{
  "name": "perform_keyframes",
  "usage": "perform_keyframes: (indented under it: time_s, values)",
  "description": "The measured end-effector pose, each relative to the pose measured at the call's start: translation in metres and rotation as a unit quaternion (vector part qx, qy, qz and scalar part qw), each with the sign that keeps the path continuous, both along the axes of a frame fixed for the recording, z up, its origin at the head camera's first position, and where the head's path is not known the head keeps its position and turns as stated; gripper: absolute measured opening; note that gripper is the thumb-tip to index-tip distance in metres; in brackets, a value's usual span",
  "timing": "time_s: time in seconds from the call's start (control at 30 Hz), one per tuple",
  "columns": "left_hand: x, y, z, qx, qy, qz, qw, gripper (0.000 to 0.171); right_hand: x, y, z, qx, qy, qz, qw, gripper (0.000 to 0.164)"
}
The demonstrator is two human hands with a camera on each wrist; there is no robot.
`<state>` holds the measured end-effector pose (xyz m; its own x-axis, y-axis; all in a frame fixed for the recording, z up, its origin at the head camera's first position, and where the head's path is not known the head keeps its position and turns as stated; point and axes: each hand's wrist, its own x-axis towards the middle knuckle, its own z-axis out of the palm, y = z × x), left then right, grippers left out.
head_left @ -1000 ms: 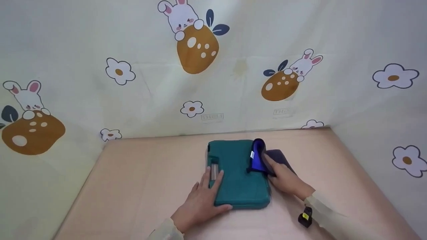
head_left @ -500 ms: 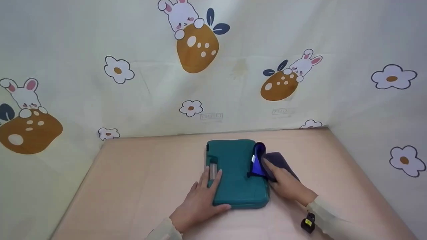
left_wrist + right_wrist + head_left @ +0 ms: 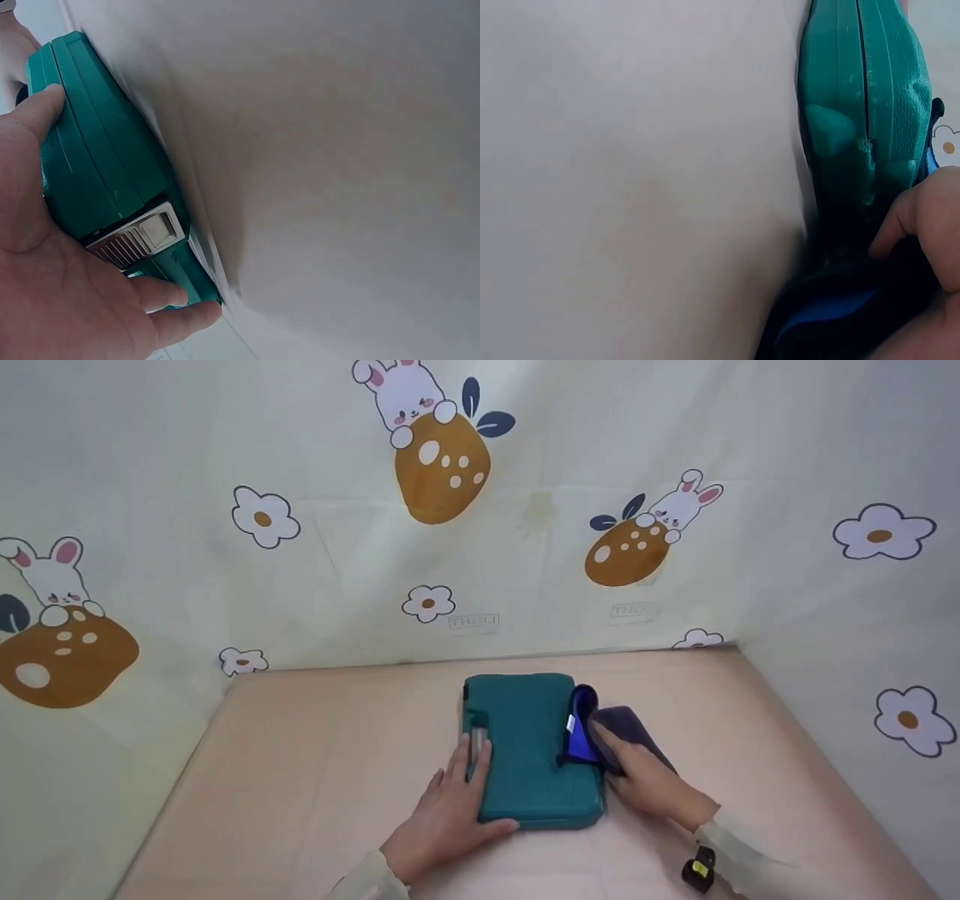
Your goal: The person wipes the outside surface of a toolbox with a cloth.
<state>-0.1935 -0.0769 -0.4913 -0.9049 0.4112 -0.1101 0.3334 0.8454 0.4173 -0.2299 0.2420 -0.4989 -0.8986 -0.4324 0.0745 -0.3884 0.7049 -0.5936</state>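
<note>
Resting flat on the bench (image 3: pixel 322 757), the case (image 3: pixel 536 735) has its long sides running toward the wall (image 3: pixel 337 570), which seems to leave 1 side for each hand. The left grip (image 3: pixel 444 816) is relaxed, not clenched: its fingers stretch out on the left side while the thumb lies along the near edge. Contact is thus spread round the near left corner, presumably to stop the case sliding. In the left wrist view that palm lies against a metal latch (image 3: pixel 157 231).

The right grip (image 3: pixel 649 784) pinches the cloth (image 3: pixel 634 727) at the case's right side. There a fold overlaps the top face, showing a blue lining (image 3: pixel 581 744) and a white tag (image 3: pixel 571 724); the dark remainder spreads out to the right. Holding it close to the fold probably keeps the layers together, though the fingers underneath are hidden. The right wrist view shows the case's seam (image 3: pixel 864 75) closed.

Pale pink and plain, the bench carries soft shadows beside the case. Behind it the cream wall meets the far edge and wraps round 2 sides, printed with 3 rabbits (image 3: pixel 411 401) on brown fruit (image 3: pixel 442 484) and 6 flowers (image 3: pixel 428 604). A black gadget (image 3: pixel 697 874) with a yellow patch hangs near the right sleeve (image 3: pixel 739 844).
</note>
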Motion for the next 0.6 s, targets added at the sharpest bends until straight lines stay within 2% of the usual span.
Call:
perform_keyframes:
  time_s: [0.3,0.6]
  values:
    - [0.000,0.000,0.000,0.003,-0.005,-0.001,1.0000,0.119,0.005,0.000,0.002,-0.018,-0.016,0.014,1.000,0.074]
    - [-0.002,-0.001,-0.001,-0.001,-0.005,-0.001,1.0000,0.120,0.018,-0.006,0.003,-0.035,-0.010,0.020,0.999,0.075]
